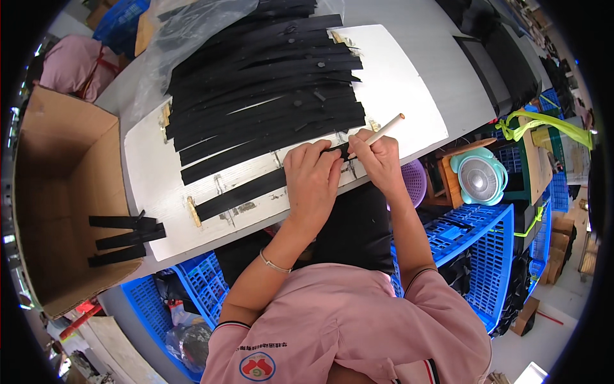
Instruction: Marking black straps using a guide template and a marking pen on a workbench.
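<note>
- So the left hand [311,176] is pressed flat, fingers closed, on the right end of a black strap [246,192] lying mid-frame on the white board [409,96].
- The strap's long axis runs lower left to upper right, stretching away left of both hands.
- The right hand [377,157] is clamped around a wooden stick [387,130], its tip at that same end.
- It's flat, matte and narrow, like the pile of black straps [262,89] above.

Strips crowd the board; its near left corner is bare

Black strips [262,83] cover most of the white board [409,96]; a cardboard box [57,192] blocks the left, blue crates [480,237] the right.
</note>
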`<state>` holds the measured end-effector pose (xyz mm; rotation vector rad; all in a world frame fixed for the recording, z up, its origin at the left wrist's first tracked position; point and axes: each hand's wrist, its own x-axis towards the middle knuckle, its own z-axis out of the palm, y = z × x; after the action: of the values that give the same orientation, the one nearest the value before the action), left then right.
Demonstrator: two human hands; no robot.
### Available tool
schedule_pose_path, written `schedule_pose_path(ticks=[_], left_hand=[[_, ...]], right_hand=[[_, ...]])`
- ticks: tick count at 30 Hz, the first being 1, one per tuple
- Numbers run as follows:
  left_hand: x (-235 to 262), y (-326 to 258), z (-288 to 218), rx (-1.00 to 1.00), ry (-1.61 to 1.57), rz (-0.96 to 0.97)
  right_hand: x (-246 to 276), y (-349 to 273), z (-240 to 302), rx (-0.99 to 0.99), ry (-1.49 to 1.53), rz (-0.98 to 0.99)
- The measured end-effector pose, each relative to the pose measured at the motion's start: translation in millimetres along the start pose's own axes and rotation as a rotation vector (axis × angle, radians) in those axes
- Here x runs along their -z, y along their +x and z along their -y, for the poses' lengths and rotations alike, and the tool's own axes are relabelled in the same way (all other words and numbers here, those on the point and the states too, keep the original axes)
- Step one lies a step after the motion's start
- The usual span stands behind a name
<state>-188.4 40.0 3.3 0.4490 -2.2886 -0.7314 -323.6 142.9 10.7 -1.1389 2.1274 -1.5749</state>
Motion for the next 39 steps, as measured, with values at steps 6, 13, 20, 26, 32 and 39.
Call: schedule_pose_path(ticks=[6, 13, 20, 26, 32, 39], left_hand=[[11.6, -6.3, 6.5, 0.011, -0.039, -0.014], [118.4, -51.8, 46.1, 0.202, 0.232, -0.117], [252.6, -113.6, 120.9, 0.468, 0.724, -0.18], [277.1, -121.1, 157.1, 0.547, 0.992, -0.13], [285.7, -111.0, 190.6, 0.615, 0.803, -0.22], [256.0, -76.8, 145.1, 0.561, 0.417, -0.369]], right_hand=[[-4.6, -0.3, -3.9, 0.018, 0.019, 0.033], [0.6, -5.8, -4.8, -0.025, 0.205, -0.126], [-7.9, 0.0, 2.6, 0.11, -0.122, -0.02], [-15.8, 9.4, 21.6, 0.154, -0.313, 0.11], [-33.5, 46.4, 21.1, 0.251, -0.643, 0.085], [-53.9, 98.1, -2.4, 0.289, -0.705, -0.05]])
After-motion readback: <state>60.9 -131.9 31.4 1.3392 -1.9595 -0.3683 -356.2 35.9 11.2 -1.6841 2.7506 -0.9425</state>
